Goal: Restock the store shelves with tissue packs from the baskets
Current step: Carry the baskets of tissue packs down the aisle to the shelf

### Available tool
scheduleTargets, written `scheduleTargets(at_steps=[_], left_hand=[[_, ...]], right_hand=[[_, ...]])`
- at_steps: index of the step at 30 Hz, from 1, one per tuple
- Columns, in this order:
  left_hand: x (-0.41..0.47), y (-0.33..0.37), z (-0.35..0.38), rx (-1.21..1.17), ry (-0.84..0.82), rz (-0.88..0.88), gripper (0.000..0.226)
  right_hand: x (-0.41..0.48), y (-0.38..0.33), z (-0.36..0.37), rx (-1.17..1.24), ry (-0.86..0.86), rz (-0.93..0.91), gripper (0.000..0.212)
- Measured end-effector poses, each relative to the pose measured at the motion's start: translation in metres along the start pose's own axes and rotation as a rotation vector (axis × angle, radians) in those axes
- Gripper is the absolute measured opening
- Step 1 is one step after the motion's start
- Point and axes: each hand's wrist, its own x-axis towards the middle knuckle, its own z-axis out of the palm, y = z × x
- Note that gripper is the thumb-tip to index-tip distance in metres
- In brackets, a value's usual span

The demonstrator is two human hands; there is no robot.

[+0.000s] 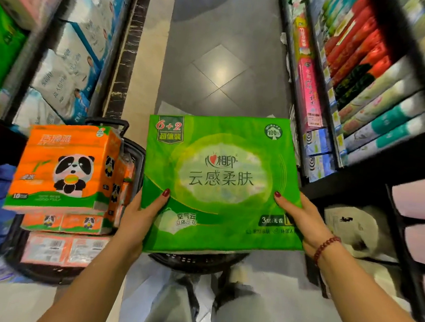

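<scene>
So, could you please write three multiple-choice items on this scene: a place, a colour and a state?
1. Where do the orange panda packs lie?
A. in the black basket left of the green pack
B. on the right-hand shelf
C. on the floor tiles

2. What colour is the bracelet on the right wrist?
A. blue
B. dark red
C. yellow

3. How is the green pack held?
A. by one hand only
B. it lies untouched
C. by the left hand and right hand

1 A, they are stacked in the basket; 2 B, its beads are dark red; 3 C, a thumb lies on top at each side.
</scene>
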Motion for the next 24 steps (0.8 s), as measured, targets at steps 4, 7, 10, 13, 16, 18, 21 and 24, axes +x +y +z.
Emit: scheduleTargets(at_steps=[4, 7, 10, 13, 16, 18, 21, 24], left_hand=[[-0.039, 0.020, 0.020, 0.029, 0.059, 0.072, 0.032], [-0.062, 0.027, 0.045, 0.025, 0.097, 0.110, 0.024], [-0.078, 0.031, 0.074, -0.009, 0.130, 0.162, 0.022], [-0.095, 0.032, 0.110, -0.063, 0.175, 0.213, 0.018], [-0.104, 0.036, 0.139, -0.104, 0.202, 0.248, 0.019], [-0.107, 0.040, 0.150, -0.132, 0.230, 0.270, 0.022], [-0.105, 0.050, 0.159, -0.161, 0.278, 0.301, 0.028], [-0.093, 0.060, 0.162, -0.214, 0.318, 0.307, 0.034]], right_hand=[[-0.032, -0.017, -0.020, 0.028, -0.024, -0.016, 0.056], [-0.044, -0.038, -0.042, 0.041, -0.069, -0.051, 0.051], [-0.044, -0.065, -0.063, 0.020, -0.121, -0.079, 0.055], [-0.039, -0.097, -0.088, -0.035, -0.181, -0.120, 0.059], [-0.028, -0.128, -0.104, -0.061, -0.225, -0.141, 0.060], [-0.020, -0.145, -0.108, -0.075, -0.258, -0.155, 0.056], [-0.005, -0.169, -0.103, -0.097, -0.302, -0.165, 0.050], [0.020, -0.191, -0.090, -0.128, -0.358, -0.168, 0.055]])
